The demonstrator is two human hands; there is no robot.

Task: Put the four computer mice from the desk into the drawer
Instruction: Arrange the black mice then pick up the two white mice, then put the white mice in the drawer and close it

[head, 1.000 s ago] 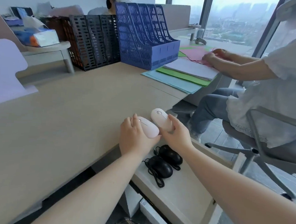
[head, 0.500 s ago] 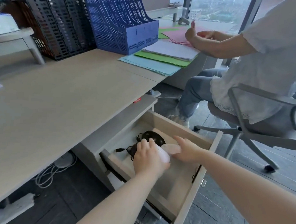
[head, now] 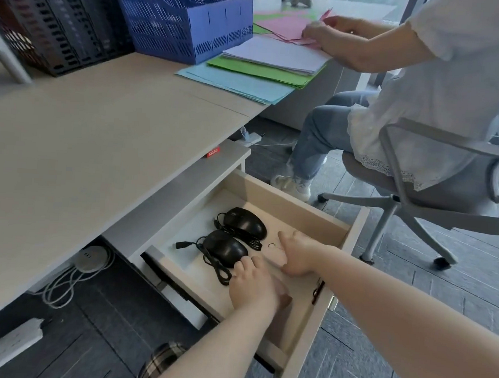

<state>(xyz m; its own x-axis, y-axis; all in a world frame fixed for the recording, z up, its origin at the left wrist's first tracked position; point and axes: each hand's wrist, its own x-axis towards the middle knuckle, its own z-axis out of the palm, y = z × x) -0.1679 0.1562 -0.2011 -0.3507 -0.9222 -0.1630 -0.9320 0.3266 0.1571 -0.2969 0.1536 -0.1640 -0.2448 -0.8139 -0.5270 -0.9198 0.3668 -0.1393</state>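
The drawer under the desk stands pulled out. Two black wired mice lie inside it, one behind the other, with their cables coiled beside them. My left hand rests palm down in the drawer just in front of the nearer black mouse, closed over a white mouse that is mostly hidden. My right hand is lowered to the drawer floor to the right of the black mice, gripping a second white mouse, of which only a pale edge shows.
A person sits on a grey office chair close to the drawer's right side, handling pink paper. Stacks of coloured paper, a blue file rack and black racks stand at the desk's back. Cables lie on the floor below.
Both hands carried the two white mice from the desk edge down into the open drawer and now press them onto its floor. The view tilted downward.
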